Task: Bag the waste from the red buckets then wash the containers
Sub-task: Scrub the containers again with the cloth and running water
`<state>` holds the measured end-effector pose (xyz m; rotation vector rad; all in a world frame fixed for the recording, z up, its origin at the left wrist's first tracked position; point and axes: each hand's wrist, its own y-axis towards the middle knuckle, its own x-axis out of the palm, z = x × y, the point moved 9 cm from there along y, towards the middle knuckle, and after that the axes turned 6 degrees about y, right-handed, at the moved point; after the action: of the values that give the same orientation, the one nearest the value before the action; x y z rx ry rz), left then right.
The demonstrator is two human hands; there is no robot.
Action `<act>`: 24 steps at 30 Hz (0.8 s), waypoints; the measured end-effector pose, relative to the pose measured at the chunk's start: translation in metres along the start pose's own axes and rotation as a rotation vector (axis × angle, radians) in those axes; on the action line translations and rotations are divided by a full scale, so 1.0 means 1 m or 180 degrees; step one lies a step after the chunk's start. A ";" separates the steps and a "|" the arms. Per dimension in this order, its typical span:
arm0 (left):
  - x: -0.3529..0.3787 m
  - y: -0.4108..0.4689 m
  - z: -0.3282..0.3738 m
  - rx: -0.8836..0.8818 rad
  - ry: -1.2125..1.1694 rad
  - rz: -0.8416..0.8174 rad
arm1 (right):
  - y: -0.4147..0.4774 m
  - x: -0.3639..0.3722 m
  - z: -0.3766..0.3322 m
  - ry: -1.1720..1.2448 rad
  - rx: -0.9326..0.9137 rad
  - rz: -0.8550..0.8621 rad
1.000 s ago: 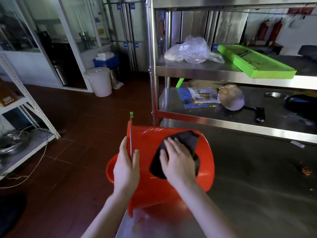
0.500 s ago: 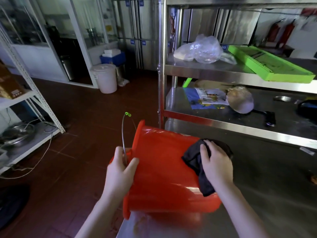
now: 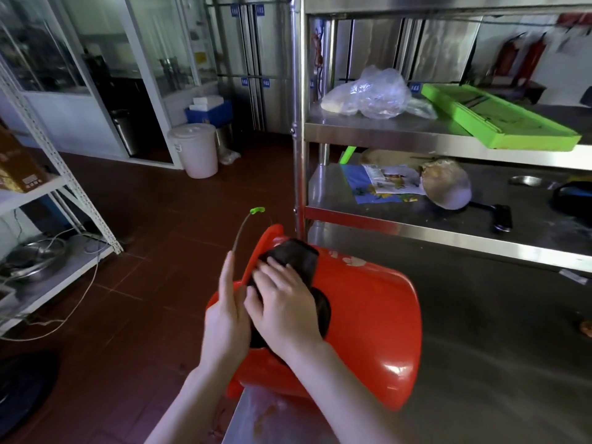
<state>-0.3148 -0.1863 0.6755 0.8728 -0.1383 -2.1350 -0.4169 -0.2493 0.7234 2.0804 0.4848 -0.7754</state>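
A red bucket [image 3: 368, 315] lies on its side on the steel table [image 3: 496, 363], its mouth turned left over the table's edge. Its wire handle with a green grip [image 3: 257, 210] sticks up at the rim. My left hand [image 3: 228, 315] holds the bucket's rim, fingers pointing up. My right hand [image 3: 283, 302] presses a black cloth [image 3: 296, 256] flat against the bucket's side close to the rim. Part of the cloth is hidden under that hand.
A steel rack [image 3: 448, 139] stands behind the table with a clear plastic bag [image 3: 371, 92], a green tray [image 3: 499, 123], papers and a pan. On the red tile floor are a white lidded bin [image 3: 195, 149] and a white shelf unit [image 3: 48, 219] at left.
My right hand slid the black cloth from the bucket's base end back leftwards to near the rim, beside my left hand. The bucket stays on its side.
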 end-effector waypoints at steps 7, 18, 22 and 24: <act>-0.015 -0.023 -0.017 -0.0018 -0.0033 0.0240 | -0.036 -0.061 0.083 -0.0063 0.1039 0.0284; 0.019 -0.069 0.021 0.0341 -0.0301 0.0129 | -0.003 -0.048 0.054 -0.0321 0.1064 0.0086; 0.012 -0.064 0.018 0.0359 -0.0327 0.0189 | -0.005 -0.057 0.053 -0.0268 0.0829 0.0078; 0.009 -0.064 0.017 0.0361 -0.0299 0.0203 | -0.023 -0.081 0.091 -0.0406 0.1224 0.0139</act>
<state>-0.3704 -0.1534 0.6595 0.8220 -0.3339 -2.1254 -0.5217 -0.3160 0.7239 2.3632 0.2308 -1.0321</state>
